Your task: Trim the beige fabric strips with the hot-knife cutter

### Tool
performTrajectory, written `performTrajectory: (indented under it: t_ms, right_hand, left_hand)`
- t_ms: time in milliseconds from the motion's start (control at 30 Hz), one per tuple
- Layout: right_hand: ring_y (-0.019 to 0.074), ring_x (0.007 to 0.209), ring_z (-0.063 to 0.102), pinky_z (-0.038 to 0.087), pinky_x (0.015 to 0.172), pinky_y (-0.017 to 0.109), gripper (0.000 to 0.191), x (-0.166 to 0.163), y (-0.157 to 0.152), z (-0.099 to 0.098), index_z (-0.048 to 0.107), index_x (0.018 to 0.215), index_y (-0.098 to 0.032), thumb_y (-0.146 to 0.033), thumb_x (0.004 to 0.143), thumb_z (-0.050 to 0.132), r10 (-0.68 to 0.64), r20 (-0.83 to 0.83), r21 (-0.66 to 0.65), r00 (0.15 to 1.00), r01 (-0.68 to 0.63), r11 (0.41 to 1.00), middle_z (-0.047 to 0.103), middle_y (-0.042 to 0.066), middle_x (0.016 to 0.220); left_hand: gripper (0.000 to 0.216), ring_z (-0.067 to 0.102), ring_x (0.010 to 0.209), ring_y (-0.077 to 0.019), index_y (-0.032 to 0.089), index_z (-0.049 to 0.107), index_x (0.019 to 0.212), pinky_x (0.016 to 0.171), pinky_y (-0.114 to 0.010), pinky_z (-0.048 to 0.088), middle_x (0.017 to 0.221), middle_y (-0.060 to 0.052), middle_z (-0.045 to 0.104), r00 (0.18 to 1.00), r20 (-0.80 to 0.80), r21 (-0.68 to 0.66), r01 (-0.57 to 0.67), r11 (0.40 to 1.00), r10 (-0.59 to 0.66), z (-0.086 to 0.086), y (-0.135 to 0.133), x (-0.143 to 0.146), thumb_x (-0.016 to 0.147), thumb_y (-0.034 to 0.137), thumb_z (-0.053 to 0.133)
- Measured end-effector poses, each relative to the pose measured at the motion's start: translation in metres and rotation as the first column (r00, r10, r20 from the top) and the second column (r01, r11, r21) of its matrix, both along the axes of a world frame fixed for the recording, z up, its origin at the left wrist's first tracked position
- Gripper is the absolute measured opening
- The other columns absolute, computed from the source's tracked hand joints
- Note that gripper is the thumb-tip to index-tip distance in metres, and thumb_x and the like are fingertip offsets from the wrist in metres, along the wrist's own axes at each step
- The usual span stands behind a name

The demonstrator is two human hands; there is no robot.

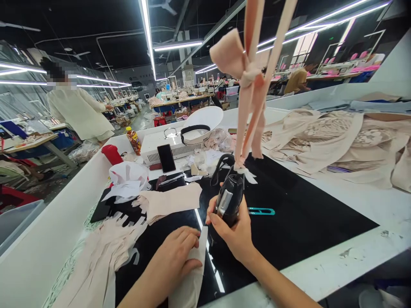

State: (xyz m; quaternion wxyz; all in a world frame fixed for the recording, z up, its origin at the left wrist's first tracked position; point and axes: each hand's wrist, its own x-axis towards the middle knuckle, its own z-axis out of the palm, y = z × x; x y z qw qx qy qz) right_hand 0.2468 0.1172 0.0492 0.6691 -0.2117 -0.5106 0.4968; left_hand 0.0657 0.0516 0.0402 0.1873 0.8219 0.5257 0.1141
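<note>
My right hand (236, 233) is closed around a black handheld tool (228, 200) held upright over the black glossy work surface (298, 218). A beige fabric bow with long ribbon tails (248, 85) hangs from above, and its lower ends touch the tool's tip. My left hand (175, 256) rests flat on a pale fabric strip (195, 273) on the black surface, fingers stretched out. Teal snips (261, 211) lie just right of the tool.
Stacks of beige cut pieces (167, 201) and strips (102, 256) lie to the left. A phone (166, 158), a white box, a white bowl (205, 119), a bottle (133, 140) and a red cup (111, 154) stand behind. Beige lace fabric (337, 141) covers the right. A person in white (78, 109) stands far left.
</note>
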Motion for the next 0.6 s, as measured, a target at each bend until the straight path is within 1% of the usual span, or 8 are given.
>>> performTrajectory:
  t_ms: [33,67,100,167,233,367,500,600]
  right_hand:
    - [0.0096,0.059,0.065,0.058,0.061,0.023,0.039,-0.002,0.0,-0.001,0.053,0.111,-0.031,-0.016,0.083,0.077,0.003,-0.007,-0.009,1.0,-0.003,1.0,0.069,-0.006,0.083]
    - [0.0096,0.058,0.065,0.058,0.06,0.023,0.04,-0.003,0.0,-0.001,0.053,0.112,-0.031,-0.017,0.083,0.078,0.008,-0.011,-0.016,1.0,-0.008,1.0,0.069,-0.006,0.083]
    - [0.0095,0.058,0.065,0.058,0.06,0.022,0.04,-0.004,0.0,-0.001,0.053,0.111,-0.031,-0.018,0.083,0.078,0.012,-0.012,-0.02,1.0,-0.013,1.0,0.069,-0.005,0.083]
    - [0.0094,0.057,0.065,0.057,0.059,0.022,0.037,-0.006,-0.001,-0.001,0.054,0.109,-0.03,-0.018,0.084,0.078,0.016,-0.012,-0.021,1.0,-0.016,1.0,0.069,-0.005,0.082]
    - [0.0092,0.058,0.065,0.058,0.059,0.021,0.035,-0.007,-0.001,0.0,0.055,0.107,-0.03,-0.016,0.084,0.077,0.011,-0.01,-0.015,1.0,-0.011,1.0,0.069,-0.006,0.082]
    - [0.0083,0.059,0.064,0.058,0.061,0.021,0.037,-0.01,-0.002,0.002,0.057,0.109,-0.032,-0.012,0.083,0.074,0.02,-0.015,-0.006,1.0,-0.02,1.0,0.069,-0.007,0.082]
    - [0.0082,0.06,0.064,0.059,0.062,0.021,0.039,-0.016,-0.003,0.002,0.057,0.11,-0.031,-0.01,0.082,0.074,0.032,-0.019,-0.005,0.999,-0.032,0.999,0.069,-0.008,0.082]
    - [0.008,0.055,0.061,0.057,0.054,0.02,0.037,-0.021,-0.005,0.001,0.055,0.108,-0.031,-0.011,0.083,0.074,0.055,-0.021,-0.016,0.998,-0.056,0.998,0.068,-0.008,0.08]
  left_hand:
    - [0.032,0.052,0.14,-0.0295,0.023,0.059,0.102,0.119,-0.05,0.041,0.138,-0.005,0.064,0.999,0.006,-0.026,0.049,0.998,-0.048,0.0,0.007,0.0,0.086,0.023,0.086]
    - [0.036,0.046,0.146,-0.0305,0.024,0.06,0.105,0.125,-0.055,0.033,0.141,-0.005,0.063,0.996,0.008,-0.063,0.085,0.994,-0.085,0.0,0.013,0.0,0.084,0.028,0.089]
    - [0.04,0.042,0.149,-0.031,0.024,0.06,0.108,0.128,-0.059,0.025,0.141,-0.006,0.063,0.994,0.003,-0.103,0.108,0.989,-0.109,-0.001,0.017,0.0,0.082,0.034,0.089]
    - [0.048,0.04,0.151,-0.0321,0.023,0.061,0.113,0.129,-0.063,0.018,0.139,-0.007,0.064,0.992,-0.008,-0.17,0.126,0.977,-0.129,-0.004,0.023,-0.001,0.08,0.041,0.09]
    - [0.053,0.038,0.152,-0.0335,0.023,0.062,0.116,0.128,-0.066,0.016,0.138,-0.008,0.065,0.99,-0.01,-0.206,0.133,0.969,-0.138,-0.006,0.025,-0.002,0.078,0.045,0.091]
    - [0.054,0.03,0.156,-0.0373,0.024,0.064,0.117,0.125,-0.072,0.01,0.142,-0.01,0.064,0.992,0.009,-0.223,0.128,0.966,-0.129,-0.01,0.025,-0.008,0.078,0.053,0.088]
    - [0.057,0.023,0.158,-0.0381,0.024,0.064,0.117,0.124,-0.074,0.007,0.146,-0.011,0.062,0.995,0.0,-0.224,0.1,0.97,-0.103,-0.013,0.021,-0.013,0.077,0.057,0.087]
    - [0.057,0.025,0.158,-0.0375,0.023,0.065,0.116,0.125,-0.072,0.006,0.147,-0.011,0.061,0.996,-0.016,-0.217,0.077,0.973,-0.083,-0.014,0.017,-0.015,0.076,0.056,0.088]
